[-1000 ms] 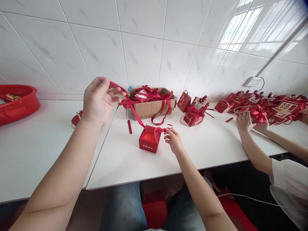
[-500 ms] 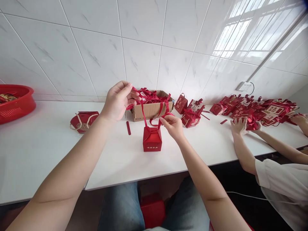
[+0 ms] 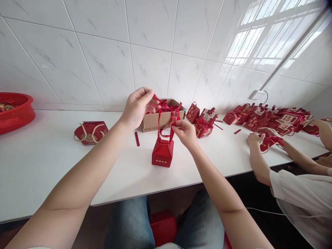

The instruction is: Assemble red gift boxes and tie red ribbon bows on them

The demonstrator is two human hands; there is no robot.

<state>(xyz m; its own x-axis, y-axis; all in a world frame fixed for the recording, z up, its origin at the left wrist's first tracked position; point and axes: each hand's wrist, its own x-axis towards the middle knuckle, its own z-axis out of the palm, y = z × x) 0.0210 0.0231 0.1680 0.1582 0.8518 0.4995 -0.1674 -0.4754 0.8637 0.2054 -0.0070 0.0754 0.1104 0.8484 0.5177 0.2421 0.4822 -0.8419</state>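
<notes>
Red basket [image 3: 18, 119] at far left, then a rope-handled box [image 3: 89, 134]. The left hand [image 3: 135, 109] pinches one length of ribbon [image 3: 159, 126], thumb against forefinger; below, a small box [image 3: 163, 155] sits closed on the table [image 3: 124, 176], seemingly threaded but unbowed (both lengths rise from its top). The right hand [image 3: 185, 133] pinches the other length; beyond sits a bowed box [image 3: 204, 128].

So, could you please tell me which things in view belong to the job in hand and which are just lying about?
In the job:
small red box
red ribbon, held by left hand and right hand

Apparently lying about:
red basket
rope-handled box
flat red strip
power strip
</notes>
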